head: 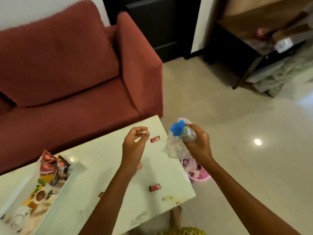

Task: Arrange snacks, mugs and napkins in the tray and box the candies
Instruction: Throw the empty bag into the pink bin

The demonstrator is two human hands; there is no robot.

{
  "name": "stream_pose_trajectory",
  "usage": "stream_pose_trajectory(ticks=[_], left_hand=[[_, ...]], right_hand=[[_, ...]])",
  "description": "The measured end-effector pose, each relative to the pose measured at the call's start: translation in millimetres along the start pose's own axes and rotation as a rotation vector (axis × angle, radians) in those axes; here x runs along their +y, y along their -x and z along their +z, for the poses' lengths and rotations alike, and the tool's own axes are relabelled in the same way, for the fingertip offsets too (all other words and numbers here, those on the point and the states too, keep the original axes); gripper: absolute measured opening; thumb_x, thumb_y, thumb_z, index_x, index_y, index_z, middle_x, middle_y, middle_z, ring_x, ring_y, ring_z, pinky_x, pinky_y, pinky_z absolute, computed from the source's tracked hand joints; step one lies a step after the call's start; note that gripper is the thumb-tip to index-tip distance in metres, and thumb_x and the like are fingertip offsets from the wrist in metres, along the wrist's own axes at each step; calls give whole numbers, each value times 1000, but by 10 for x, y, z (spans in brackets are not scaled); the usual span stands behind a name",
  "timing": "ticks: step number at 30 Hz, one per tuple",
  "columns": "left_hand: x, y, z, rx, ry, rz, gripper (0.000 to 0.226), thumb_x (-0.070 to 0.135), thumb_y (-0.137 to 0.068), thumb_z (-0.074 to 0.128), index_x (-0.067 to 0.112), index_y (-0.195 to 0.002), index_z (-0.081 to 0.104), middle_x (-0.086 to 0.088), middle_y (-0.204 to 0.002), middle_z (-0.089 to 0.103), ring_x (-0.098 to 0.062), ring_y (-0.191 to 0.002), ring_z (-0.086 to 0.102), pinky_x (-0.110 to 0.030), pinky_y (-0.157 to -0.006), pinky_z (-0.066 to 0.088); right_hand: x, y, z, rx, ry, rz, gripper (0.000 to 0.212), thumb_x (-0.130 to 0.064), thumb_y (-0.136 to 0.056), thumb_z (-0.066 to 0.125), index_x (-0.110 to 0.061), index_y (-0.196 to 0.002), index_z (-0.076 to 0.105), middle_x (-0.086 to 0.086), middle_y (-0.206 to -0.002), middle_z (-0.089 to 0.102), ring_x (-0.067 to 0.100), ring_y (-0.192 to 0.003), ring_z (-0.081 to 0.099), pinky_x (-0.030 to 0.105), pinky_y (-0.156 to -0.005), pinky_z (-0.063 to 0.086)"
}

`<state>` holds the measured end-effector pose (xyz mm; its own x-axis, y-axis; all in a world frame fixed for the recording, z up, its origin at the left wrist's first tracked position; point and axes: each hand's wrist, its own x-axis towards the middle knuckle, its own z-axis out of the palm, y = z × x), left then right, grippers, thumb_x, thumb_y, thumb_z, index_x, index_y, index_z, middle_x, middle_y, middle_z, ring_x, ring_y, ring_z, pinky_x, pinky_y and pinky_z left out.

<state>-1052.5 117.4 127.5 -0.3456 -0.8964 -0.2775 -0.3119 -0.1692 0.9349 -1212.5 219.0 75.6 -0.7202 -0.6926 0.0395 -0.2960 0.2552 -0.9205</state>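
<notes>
**Right hand grips crumpled bag, candies loose on table**

Three red-wrapped candies lie scattered on the white table [105, 150]. One candy [155, 139] is near the far edge, just beside the left hand's fingertips. A second candy [154, 187] is nearer the front. A third candy [101, 195] is half hidden under the left forearm.

The left hand [135, 143] hovers over the table with its fingers loosely curled, holding nothing. The right hand [198, 143] is past the table's right edge, fist clamped round a crumpled clear plastic bag [176, 146] with blue print. The hands are apart.

The tray [64, 189] sits at the table's left, with a printed base. Red and dark snack packets [50, 168] are piled at its far end.

A pink basket [201, 178] is on the tiled floor [237, 133] below the right hand. A red sofa [67, 65] stands behind the table.
</notes>
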Motion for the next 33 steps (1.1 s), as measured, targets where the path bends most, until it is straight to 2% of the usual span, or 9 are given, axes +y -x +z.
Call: stream_pose_trajectory(ticks=[3,6,8,10,16,19,22,26,33], left_hand=[[-214,-193,350,-36,-91,-37,13,13,-87,55,24,-86,62,11,-89,62,-11,-86,54,-26,-83,43],[-522,-395,678,-68,-151,-72,11,15,-89,54,23,-85,61,14,-91,63,-8,-92,58,-26,-84,46],[-801,-497,879,-80,-167,-106,10,17,-90,54,23,-88,61,15,-92,63,-7,-93,58,-24,-82,45],[-1097,-573,1034,-90,-183,-143,11,17,-90,54,26,-86,60,14,-91,62,-9,-92,57,-23,-79,45],[-1865,-836,1350,-171,-296,-169,11,10,-89,52,17,-90,61,5,-94,63,-11,-91,55,-28,-83,45],[-2164,-957,1425,-195,-337,-176,13,12,-89,52,20,-90,62,13,-88,63,-6,-86,56,-26,-81,46],[-2359,-999,1452,-183,-336,-215,16,14,-88,51,26,-86,61,18,-89,62,-5,-89,58,-24,-82,47],[-2486,-976,1458,-201,-340,-232,15,14,-88,51,25,-87,62,18,-88,62,-5,-85,57,-22,-82,46],[-2302,-1010,1464,-204,-351,-178,13,15,-89,51,19,-92,63,18,-84,60,-2,-79,56,-14,-73,44]], right_hand=[[758,27,-203,36,128,208,49,-3,-69,71,-16,-115,58,3,-92,68,24,-79,64,31,-68,51],[1506,83,-295,63,273,389,81,-15,-66,76,-21,-133,32,1,-98,63,25,-84,60,34,-67,47],[2014,104,-287,76,384,470,77,-15,-63,79,-11,-128,37,15,-106,61,35,-95,57,39,-75,45],[2443,140,-222,41,520,541,66,-16,-64,79,-9,-121,47,23,-105,57,40,-95,56,40,-76,45],[3349,15,89,-79,782,523,70,-25,-67,80,-19,-129,50,18,-109,53,35,-93,57,41,-64,50],[3721,-113,258,-98,785,562,70,-20,-75,75,-20,-136,41,20,-114,49,40,-86,59,41,-65,47],[4013,-193,373,-106,658,628,61,-7,-84,58,-22,-138,33,25,-123,43,43,-101,51,42,-76,44],[4237,-251,507,-244,631,800,76,0,-84,59,-19,-146,18,22,-139,34,38,-117,47,44,-97,43],[4005,-197,592,-284,586,757,76,4,-78,63,-9,-143,25,22,-134,44,38,-115,51,45,-91,47]])
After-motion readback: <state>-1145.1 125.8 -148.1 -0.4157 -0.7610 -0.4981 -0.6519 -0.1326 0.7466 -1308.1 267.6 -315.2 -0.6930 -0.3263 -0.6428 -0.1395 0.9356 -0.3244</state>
